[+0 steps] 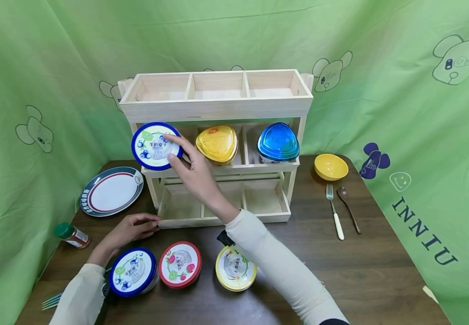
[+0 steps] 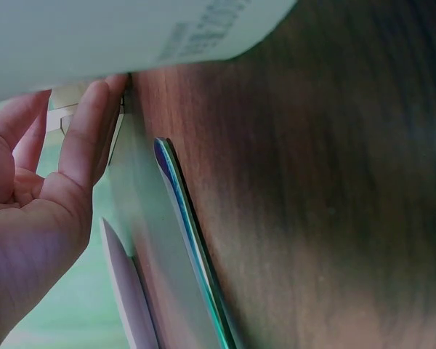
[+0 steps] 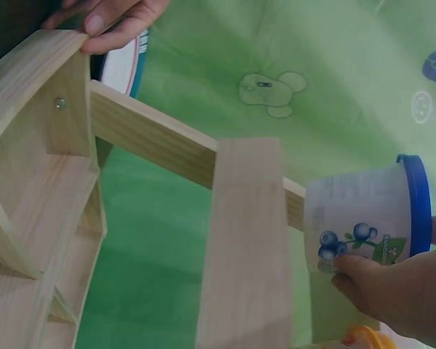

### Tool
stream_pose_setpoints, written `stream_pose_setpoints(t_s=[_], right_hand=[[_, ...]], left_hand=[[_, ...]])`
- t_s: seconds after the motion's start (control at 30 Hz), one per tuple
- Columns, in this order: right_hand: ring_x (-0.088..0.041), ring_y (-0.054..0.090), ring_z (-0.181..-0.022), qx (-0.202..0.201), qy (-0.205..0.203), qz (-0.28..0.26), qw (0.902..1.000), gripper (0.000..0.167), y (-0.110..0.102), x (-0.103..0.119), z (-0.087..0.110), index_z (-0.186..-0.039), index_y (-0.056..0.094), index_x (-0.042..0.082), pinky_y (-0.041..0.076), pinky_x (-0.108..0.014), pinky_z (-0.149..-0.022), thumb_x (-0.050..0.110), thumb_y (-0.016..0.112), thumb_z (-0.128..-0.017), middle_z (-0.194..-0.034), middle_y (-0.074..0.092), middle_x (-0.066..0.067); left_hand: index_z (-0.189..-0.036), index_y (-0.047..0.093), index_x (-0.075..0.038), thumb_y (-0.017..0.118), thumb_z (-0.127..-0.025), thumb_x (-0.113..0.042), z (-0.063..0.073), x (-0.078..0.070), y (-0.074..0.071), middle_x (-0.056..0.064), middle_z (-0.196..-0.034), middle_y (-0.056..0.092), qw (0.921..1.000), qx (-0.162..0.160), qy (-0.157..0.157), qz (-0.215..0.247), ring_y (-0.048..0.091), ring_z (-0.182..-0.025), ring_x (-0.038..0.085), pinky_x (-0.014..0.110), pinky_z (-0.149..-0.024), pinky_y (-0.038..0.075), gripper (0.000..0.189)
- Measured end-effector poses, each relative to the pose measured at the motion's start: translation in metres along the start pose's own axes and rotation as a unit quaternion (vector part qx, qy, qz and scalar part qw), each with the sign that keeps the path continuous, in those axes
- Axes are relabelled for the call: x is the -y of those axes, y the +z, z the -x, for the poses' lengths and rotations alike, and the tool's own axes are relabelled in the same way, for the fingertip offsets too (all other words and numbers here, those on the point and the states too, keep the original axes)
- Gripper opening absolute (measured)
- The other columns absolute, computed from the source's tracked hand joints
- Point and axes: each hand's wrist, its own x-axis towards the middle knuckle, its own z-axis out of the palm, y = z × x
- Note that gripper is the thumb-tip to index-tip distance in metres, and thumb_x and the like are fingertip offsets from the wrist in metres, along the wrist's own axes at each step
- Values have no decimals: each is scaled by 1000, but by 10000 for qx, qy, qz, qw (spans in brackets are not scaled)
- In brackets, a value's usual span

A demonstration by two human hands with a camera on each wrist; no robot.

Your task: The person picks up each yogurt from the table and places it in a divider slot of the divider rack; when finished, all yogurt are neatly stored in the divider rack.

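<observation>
Cream-coloured sleeves (image 1: 289, 266) come in along the bottom edge of the head view, the right one reaching up across the centre. At the lower left and lower centre, three round tubs stand in a row on the dark wooden table (image 1: 311, 275): a blue-lidded tub (image 1: 132, 272) beside the left forearm, a red-lidded tub (image 1: 180, 265) just right of it, and a yellow-lidded tub (image 1: 235, 271) near the right sleeve. Left of centre, the right hand (image 1: 195, 174) grips another tub, the raised blueberry tub (image 1: 150, 149), in front of the left compartment of the wooden rack's (image 1: 218, 109) middle tier; the right wrist view shows the fingers bent around its wall and lid. Whether its base touches the rack cannot be told. The left hand (image 1: 136, 229) has its fingers mostly straight, their tips touching the bottom tier's left front corner. Along the middle tier, a yellow container (image 1: 218, 143) occupies the centre compartment and a blue container (image 1: 279, 141) the right one. A rimmed plate (image 1: 114, 192) and a green-capped bottle (image 1: 71, 235) lie at the left; a yellow bowl (image 1: 331, 167), fork (image 1: 336, 221) and brown spoon (image 1: 350, 210) are at the right.
</observation>
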Motion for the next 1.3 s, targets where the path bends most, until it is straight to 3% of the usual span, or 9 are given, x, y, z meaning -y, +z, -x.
stream_pose_setpoints(t_s=[0.13,0.37,0.47,0.63,0.73,1.0,1.17,1.3], right_hand=[[-17,51,-147,-57,83,94,9999,45,3,-8,-2,-158,54,6,48,-26,-116,10,57,-113,-176,31,-13],[-16,46,-151,-243,280,515,9980,46,6,-19,-7,-160,52,10,44,-25,-119,13,58,-114,-172,37,-13],[-20,39,-156,-194,443,964,9942,49,4,-20,-8,-161,51,12,41,-24,-121,16,61,-113,-173,36,-13],[-34,21,-164,82,854,2096,9740,60,1,-16,-6,-166,47,20,33,-48,-129,28,67,-110,-178,17,-20],[-41,16,-164,224,965,2430,9650,66,1,-14,-2,-169,42,24,27,-62,-129,33,69,-109,-179,4,-23],[-39,8,-165,503,876,2500,9629,70,-1,-3,21,-172,36,26,26,-66,-128,34,68,-110,-181,-10,-15],[-33,14,-165,895,750,2849,9514,65,-11,9,42,-170,38,23,28,-63,-128,38,63,-112,-182,-4,-8],[-29,28,-162,1097,630,2945,9472,58,-25,22,55,-167,46,20,31,-59,-129,37,61,-113,-180,20,-6]], left_hand=[[-146,60,8,61,-113,-16,-1,0,0,19,-139,67,10000,-39,-76,20,73,-122,25,36,-100,62,40],[-144,64,5,62,-113,-17,-3,0,-1,15,-134,69,9998,-123,-134,-1,74,-119,21,34,-100,62,38],[-144,64,5,62,-113,-18,-3,0,-1,15,-133,69,9998,-134,-133,-14,74,-119,22,34,-100,62,38],[-144,64,5,62,-113,-18,-1,-1,1,15,-134,69,9998,-122,-166,-14,73,-119,22,35,-100,62,39],[-145,62,6,62,-113,-18,-1,-1,2,15,-134,69,9998,-107,-175,6,73,-119,21,35,-101,62,40],[-144,66,2,63,-113,-20,-4,-2,1,15,-134,69,9995,-163,-267,-40,73,-118,21,32,-100,62,38],[-143,66,2,63,-113,-20,-3,-1,2,14,-133,69,9995,-171,-245,-50,73,-117,19,32,-99,62,37],[-143,66,3,63,-113,-20,-2,-1,2,13,-133,69,9994,-203,-276,-16,72,-117,17,34,-100,62,37]])
